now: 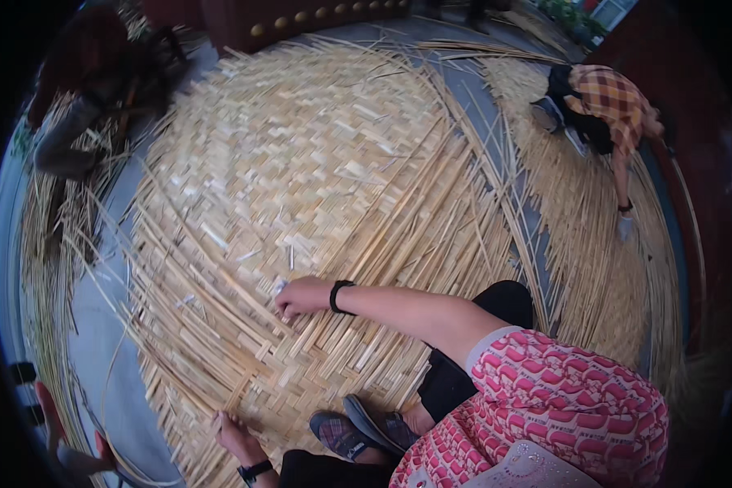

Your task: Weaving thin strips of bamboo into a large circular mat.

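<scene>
Where strips overlap, right hand (pixel 301 296) fingertips hidden in woven bamboo mat (pixel 301 163).

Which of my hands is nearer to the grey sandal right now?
Left. The left hand rests at the edge of the woven mat, just left of the sandal; the right hand is farther up the mat.

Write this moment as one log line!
left hand: on woven bamboo mat, near edge | right hand: fingertips on strips farther out | sandals: near left hand
</scene>
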A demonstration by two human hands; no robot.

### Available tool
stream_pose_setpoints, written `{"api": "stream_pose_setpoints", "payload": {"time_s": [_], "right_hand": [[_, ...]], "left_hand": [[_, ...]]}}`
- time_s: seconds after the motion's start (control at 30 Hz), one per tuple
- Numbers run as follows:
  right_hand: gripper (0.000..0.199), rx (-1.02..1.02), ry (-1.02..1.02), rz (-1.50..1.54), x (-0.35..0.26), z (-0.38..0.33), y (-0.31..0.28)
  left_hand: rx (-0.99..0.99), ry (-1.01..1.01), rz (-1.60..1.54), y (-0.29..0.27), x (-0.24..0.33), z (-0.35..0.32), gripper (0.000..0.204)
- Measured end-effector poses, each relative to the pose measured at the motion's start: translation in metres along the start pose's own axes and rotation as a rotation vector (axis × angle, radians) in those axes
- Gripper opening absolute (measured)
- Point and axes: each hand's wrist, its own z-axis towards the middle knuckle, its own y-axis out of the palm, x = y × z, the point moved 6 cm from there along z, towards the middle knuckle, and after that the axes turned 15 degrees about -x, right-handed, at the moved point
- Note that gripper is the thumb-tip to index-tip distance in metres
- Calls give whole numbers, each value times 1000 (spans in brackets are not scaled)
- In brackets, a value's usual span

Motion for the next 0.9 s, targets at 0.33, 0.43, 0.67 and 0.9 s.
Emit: {"api": "stream_pose_setpoints", "payload": {"time_s": [0.33, 0.43, 0.67, 0.9], "right_hand": [[15, -148, 187, -646, -25, -8, -18], [22, 34, 50, -646, -104, 3, -8], [25, -371, -173, -135, -121, 73, 112], [10, 50, -233, -8, -129, 54, 89]], "left_hand": [[98, -80, -237, -33, 32, -20, 29], [388, 90, -513, -95, 78, -27, 33], [-549, 270, 543, 52, 137, -19, 21], [-525, 53, 1221, 35, 64, 62, 28]]}}
